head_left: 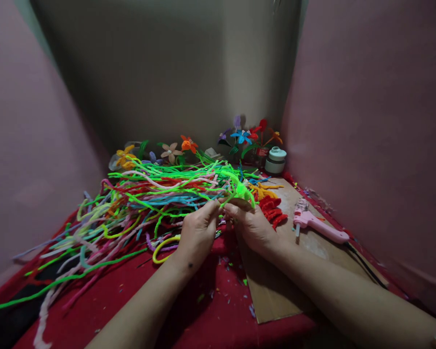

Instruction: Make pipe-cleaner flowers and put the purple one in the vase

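Bright green fuzzy pipe cleaners [242, 190], bent into a looped shape, rise above my fingertips at the centre. My left hand [202, 228] pinches a green end with thumb and forefinger. Close beside it, my right hand [252, 225] has its fingers closed on the lower part of the same green piece. The two sets of fingertips nearly touch, and the exact grip between them is too small to make out. Behind and to the left of my hands lies a big pile of multicoloured pipe cleaners [167, 186].
A pink glue gun [321, 227] rests on a cardboard sheet [272, 291] at the right, near red fuzzy pieces [272, 211]. Yellow-handled scissors [160, 249] lie left of my hands. Finished flowers [242, 137] and a lidded jar [276, 161] stand at the back of the red cloth [131, 300].
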A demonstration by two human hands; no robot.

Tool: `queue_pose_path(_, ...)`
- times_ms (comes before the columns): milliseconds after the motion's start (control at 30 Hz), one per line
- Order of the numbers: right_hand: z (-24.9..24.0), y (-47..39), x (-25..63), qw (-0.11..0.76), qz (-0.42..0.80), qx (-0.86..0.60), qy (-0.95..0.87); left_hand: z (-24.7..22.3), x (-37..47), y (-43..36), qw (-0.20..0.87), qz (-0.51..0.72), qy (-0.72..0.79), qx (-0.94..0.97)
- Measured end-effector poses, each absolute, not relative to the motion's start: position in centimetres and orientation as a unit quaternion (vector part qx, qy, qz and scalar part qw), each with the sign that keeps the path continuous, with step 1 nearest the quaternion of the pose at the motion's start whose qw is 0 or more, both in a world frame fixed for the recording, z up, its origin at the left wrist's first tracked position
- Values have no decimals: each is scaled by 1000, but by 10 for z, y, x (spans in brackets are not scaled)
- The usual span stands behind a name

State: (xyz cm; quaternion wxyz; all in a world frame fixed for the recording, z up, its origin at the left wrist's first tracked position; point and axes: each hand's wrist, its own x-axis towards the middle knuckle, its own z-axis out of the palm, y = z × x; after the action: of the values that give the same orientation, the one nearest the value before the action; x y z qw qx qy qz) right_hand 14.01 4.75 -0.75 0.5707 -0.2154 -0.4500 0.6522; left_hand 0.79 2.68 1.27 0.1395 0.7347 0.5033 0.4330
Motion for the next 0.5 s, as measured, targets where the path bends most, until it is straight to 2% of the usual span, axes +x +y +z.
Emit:
queue_pose_path(300, -8, 50, 143, 549, 661, -214, -465, 26, 15, 26, 458, 490, 472, 572)
queue_pose_path(500, -4, 55, 143, 534, 710, -171, -426, 30, 14, 22, 604, 472, 426, 480)
